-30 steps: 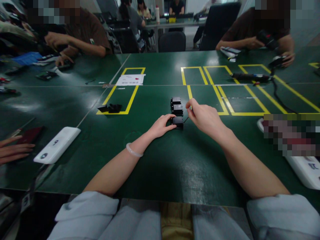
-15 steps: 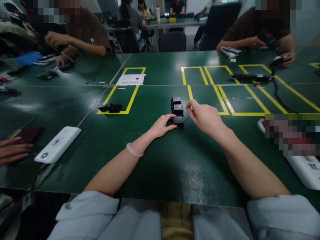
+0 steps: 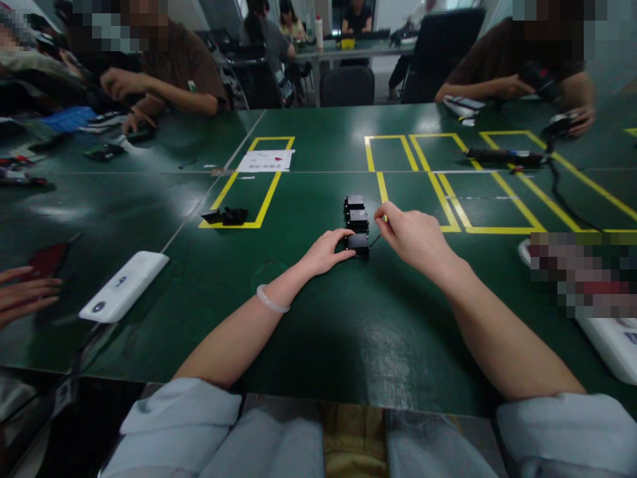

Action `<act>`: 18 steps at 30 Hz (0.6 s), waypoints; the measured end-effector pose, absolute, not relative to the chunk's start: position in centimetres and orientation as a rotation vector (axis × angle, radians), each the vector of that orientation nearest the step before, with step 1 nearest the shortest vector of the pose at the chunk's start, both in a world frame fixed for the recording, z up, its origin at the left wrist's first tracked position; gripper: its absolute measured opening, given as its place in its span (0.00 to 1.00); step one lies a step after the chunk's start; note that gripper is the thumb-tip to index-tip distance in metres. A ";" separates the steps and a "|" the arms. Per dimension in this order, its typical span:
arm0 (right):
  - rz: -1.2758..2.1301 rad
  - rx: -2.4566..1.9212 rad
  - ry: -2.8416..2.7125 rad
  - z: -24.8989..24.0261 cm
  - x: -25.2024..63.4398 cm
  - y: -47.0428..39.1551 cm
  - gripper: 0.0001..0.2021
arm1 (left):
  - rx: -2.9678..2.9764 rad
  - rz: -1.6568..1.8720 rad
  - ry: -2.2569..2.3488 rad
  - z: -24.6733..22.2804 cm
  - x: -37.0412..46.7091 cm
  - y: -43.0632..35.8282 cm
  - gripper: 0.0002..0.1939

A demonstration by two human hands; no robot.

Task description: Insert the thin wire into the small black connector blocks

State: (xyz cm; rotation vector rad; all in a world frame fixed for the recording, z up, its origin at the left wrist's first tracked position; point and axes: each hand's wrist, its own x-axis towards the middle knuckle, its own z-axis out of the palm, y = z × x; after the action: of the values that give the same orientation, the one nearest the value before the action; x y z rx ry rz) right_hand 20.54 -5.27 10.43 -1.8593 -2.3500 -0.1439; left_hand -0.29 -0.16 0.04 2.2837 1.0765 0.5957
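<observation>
Left hand (image 3: 322, 255) — fingers around left end of nearest black block (image 3: 359, 243), right hand (image 3: 419, 234) — fingers together on thin tool (image 3: 375, 241)

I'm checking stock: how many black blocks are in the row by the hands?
3: the near block at the left hand, the middle block just beyond, the far block at the row's end.

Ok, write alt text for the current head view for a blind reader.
A person's left hand holds the nearest of three small black rectangular blocks lined up on a dark green tabletop, while the right hand holds a thin dark tool at that block's right side. Yellow tape outlines lie beyond.
</observation>
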 end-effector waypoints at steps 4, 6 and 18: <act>-0.091 -1.792 -2.332 10.1 20.6 -5.2 0.18 | 2.274 0.597 1.087 -0.1 -0.3 -0.1 0.23; -0.078 -1.785 -2.325 10.1 20.6 -5.2 0.17 | 2.274 0.604 1.085 -0.1 -0.3 -0.1 0.23; -0.120 -1.842 -2.322 10.2 20.5 -5.2 0.18 | 2.284 0.597 1.093 -0.2 -0.3 -0.1 0.23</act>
State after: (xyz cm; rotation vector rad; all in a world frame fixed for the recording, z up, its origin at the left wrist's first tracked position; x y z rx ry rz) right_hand 20.55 -5.16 10.24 -1.8419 -2.3219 -0.1203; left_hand -0.32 -0.14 -0.15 2.2839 1.0927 0.5973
